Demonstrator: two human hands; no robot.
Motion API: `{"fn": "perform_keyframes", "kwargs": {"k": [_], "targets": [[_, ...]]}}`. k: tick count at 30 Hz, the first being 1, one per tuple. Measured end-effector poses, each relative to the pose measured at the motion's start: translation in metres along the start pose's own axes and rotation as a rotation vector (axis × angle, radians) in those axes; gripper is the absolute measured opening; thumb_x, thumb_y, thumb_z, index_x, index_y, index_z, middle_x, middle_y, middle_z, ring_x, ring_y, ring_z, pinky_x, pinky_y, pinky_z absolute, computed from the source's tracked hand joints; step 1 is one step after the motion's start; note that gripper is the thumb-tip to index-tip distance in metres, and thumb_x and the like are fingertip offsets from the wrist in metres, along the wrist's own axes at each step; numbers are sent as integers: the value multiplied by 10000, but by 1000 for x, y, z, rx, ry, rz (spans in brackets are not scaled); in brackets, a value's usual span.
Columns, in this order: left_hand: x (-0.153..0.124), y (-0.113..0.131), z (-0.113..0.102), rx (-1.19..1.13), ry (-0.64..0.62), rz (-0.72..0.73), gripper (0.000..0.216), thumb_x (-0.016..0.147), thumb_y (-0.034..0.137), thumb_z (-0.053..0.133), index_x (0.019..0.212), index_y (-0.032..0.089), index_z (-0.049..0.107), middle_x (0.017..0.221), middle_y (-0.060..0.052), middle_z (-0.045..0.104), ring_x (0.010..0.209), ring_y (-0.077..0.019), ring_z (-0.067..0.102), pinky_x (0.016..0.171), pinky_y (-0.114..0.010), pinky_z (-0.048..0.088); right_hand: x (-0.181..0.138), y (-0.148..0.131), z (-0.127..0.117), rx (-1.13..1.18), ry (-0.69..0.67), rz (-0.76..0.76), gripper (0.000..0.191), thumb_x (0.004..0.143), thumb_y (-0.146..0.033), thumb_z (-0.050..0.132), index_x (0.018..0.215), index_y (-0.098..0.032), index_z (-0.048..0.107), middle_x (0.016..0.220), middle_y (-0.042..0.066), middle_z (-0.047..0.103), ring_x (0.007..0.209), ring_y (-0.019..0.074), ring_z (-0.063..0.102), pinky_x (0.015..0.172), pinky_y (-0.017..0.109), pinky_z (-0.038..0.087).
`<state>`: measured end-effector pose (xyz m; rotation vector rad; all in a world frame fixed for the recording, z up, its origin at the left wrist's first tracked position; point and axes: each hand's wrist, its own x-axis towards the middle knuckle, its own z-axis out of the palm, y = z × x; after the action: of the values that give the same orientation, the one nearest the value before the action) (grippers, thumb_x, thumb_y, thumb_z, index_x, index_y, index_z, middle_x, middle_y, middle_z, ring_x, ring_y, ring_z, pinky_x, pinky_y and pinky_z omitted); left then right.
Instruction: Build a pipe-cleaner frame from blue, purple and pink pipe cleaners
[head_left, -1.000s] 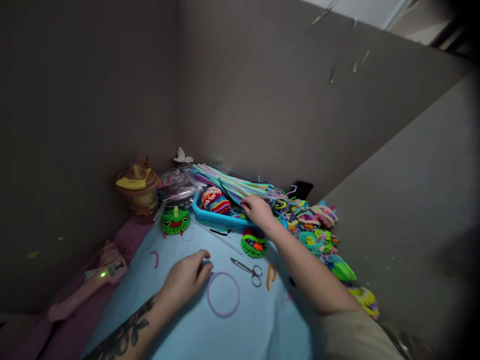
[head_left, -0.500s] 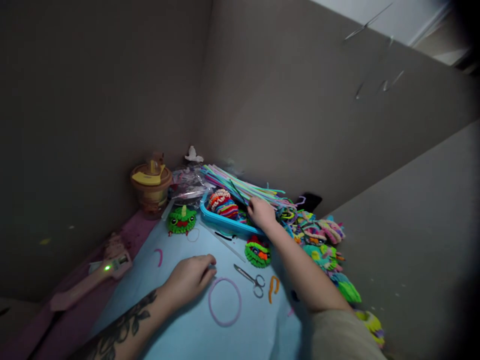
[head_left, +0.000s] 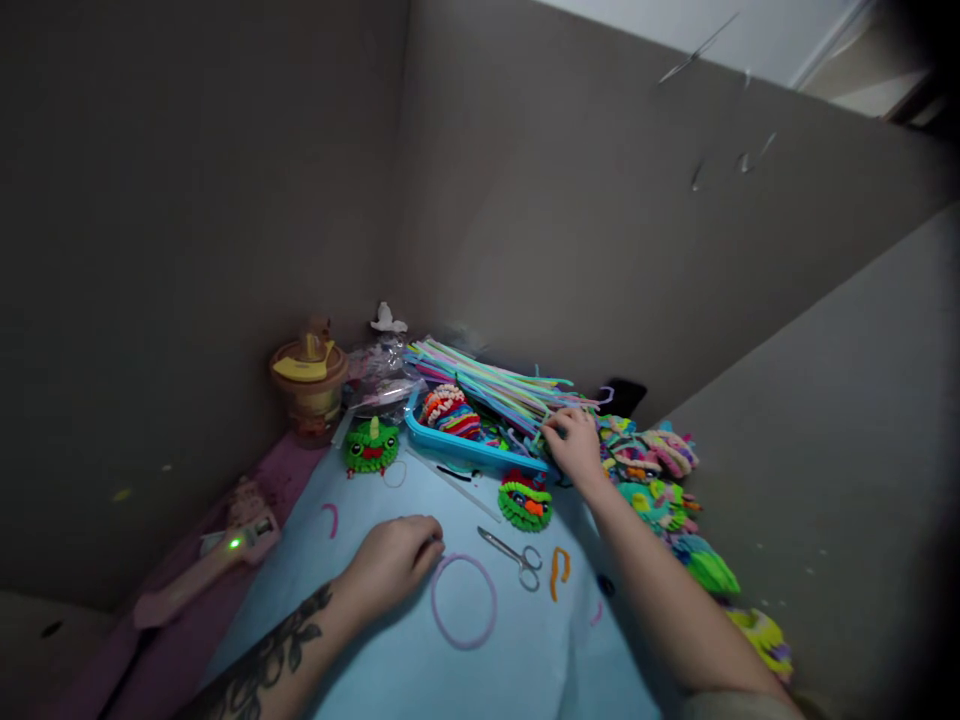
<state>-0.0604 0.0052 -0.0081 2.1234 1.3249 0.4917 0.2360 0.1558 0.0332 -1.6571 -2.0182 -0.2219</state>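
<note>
My left hand [head_left: 397,565] rests on the blue table cover [head_left: 517,660], fingers loosely bent and holding nothing. Just beside its thumb lies a lilac pipe-cleaner ring [head_left: 492,618]. At the right end of the blue tray [head_left: 472,452], my right hand [head_left: 576,445] has its fingers bent together among pipe-cleaner ends; what lies between the fingertips is hidden. Behind the tray spreads a bundle of pastel pipe cleaners [head_left: 487,378]. A striped fuzzy piece [head_left: 454,415] sits in the tray. In front of it is a green fuzzy figure [head_left: 525,505] with a red top.
Small scissors [head_left: 514,555] and a bent orange pipe cleaner [head_left: 556,572] lie mid-table. Another green figure [head_left: 373,447] stands left of the tray. A pink glue gun [head_left: 217,560] with a green light is at left, a lidded cup [head_left: 309,390] behind. Colourful fuzzy pieces [head_left: 660,500] line the right.
My right hand has moved right along the tray, from the pipe cleaners over its middle to its right end. My left hand stays by the lilac ring. The view has shifted slightly.
</note>
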Motion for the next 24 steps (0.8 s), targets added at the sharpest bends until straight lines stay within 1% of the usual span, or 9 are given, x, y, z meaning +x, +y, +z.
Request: {"fn": "perform_keyframes", "kwargs": {"k": [8, 10, 13, 15, 16, 18, 19, 22, 24], "targets": [[-1, 1, -1, -20, 12, 10, 232, 888, 293, 410, 907, 208, 624, 881, -48, 681, 820, -180, 614, 708, -255, 408, -22, 54, -15, 139, 62, 164, 222, 733, -353, 532, 625, -185, 630, 723, 65, 595, 770, 232, 559, 739, 353, 426], [-1, 1, 0, -31, 16, 16, 234, 884, 286, 411, 905, 207, 630, 872, -51, 680, 816, -187, 614, 712, -264, 411, -26, 58, -16, 178, 53, 189, 234, 721, -373, 530, 615, -183, 616, 698, 63, 596, 736, 227, 562, 707, 344, 429], [2, 0, 3, -112, 45, 12, 178, 836, 249, 471, 873, 201, 638, 860, -57, 675, 822, -205, 609, 734, -288, 425, -28, 48, -12, 253, -1, 170, 229, 721, -382, 530, 634, -188, 613, 694, 48, 612, 713, 206, 568, 678, 313, 429], [5, -1, 6, -300, 115, -13, 158, 758, 210, 556, 895, 194, 632, 928, -63, 671, 886, -219, 601, 787, -309, 435, -26, 35, -8, 295, -30, 150, 215, 730, -370, 528, 649, -192, 617, 712, 41, 626, 728, 197, 573, 678, 298, 425], [6, 0, 7, -438, 155, -42, 198, 720, 204, 597, 915, 187, 624, 976, -71, 666, 914, -227, 598, 803, -319, 442, -24, 29, -6, 310, -35, 149, 205, 733, -360, 526, 657, -193, 619, 724, 40, 632, 732, 195, 573, 675, 294, 422], [7, 3, 8, -708, 216, -134, 266, 690, 258, 650, 934, 166, 604, 1038, -102, 651, 898, -233, 608, 752, -327, 474, -22, 20, -5, 333, -37, 151, 190, 732, -339, 527, 651, -194, 618, 711, 38, 633, 724, 193, 569, 671, 294, 415], [7, 5, 8, -799, 219, -167, 295, 706, 311, 650, 951, 158, 592, 1069, -122, 639, 873, -231, 619, 701, -323, 489, -21, 17, -5, 343, -32, 153, 182, 730, -330, 528, 647, -193, 615, 705, 37, 633, 722, 194, 568, 671, 295, 412], [10, 18, 1, -1112, 262, -201, 425, 704, 401, 689, 1044, 190, 545, 1212, -138, 576, 880, -212, 639, 651, -301, 509, -22, 13, -10, 376, -8, 152, 169, 731, -312, 531, 643, -190, 610, 706, 41, 632, 736, 200, 568, 685, 302, 408], [18, 29, -6, -1310, 362, -216, 510, 617, 393, 776, 1030, 215, 536, 1151, -96, 608, 808, -173, 648, 622, -266, 504, -26, 10, -16, 400, 4, 137, 162, 739, -303, 533, 658, -188, 614, 725, 42, 631, 750, 200, 571, 700, 303, 408]]}}
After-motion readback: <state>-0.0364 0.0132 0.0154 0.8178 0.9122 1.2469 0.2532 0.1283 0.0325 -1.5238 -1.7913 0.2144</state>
